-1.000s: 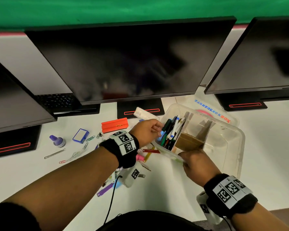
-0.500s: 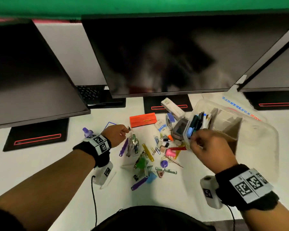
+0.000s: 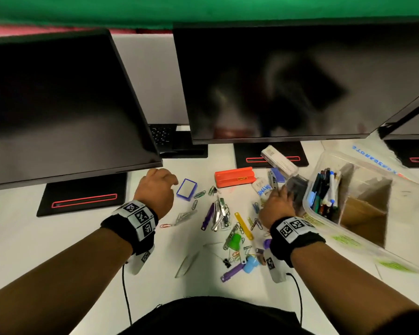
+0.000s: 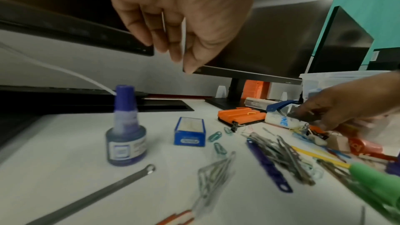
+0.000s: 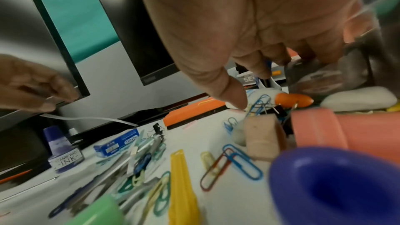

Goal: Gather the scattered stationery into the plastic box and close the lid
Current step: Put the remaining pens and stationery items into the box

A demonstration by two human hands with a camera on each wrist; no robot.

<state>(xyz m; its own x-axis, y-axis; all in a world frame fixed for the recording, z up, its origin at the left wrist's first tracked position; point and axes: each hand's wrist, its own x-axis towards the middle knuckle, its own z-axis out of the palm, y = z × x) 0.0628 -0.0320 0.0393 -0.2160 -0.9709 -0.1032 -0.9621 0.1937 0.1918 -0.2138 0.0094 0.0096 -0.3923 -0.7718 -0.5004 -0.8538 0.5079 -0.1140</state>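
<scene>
The clear plastic box (image 3: 363, 240) stands tilted at the right, with several pens (image 3: 324, 189) upright inside. Its lid (image 3: 373, 163) lies behind it, blurred. My left hand (image 3: 165, 180) hovers with loose, empty fingers (image 4: 173, 49) above a purple ink bottle (image 4: 125, 131), next to a blue staple box (image 3: 186, 189). My right hand (image 3: 276, 201) reaches down by the box's left wall. Its thumb (image 5: 233, 98) and fingertips point at a white glue tube (image 3: 263, 189) and a dark object (image 3: 296, 187). I see nothing clasped in it.
Paper clips, metal fasteners (image 3: 219, 213), a yellow strip (image 3: 243, 226), a green piece (image 3: 235, 239) and an orange block (image 3: 235, 176) litter the white desk between my hands. Dark monitors (image 3: 276, 81) overhang the back, their black bases (image 3: 82, 197) on the desk.
My left hand left the box and moved left, over the ink bottle. My right hand let go of the box rim and dropped to the pile beside the box. My view swung left.
</scene>
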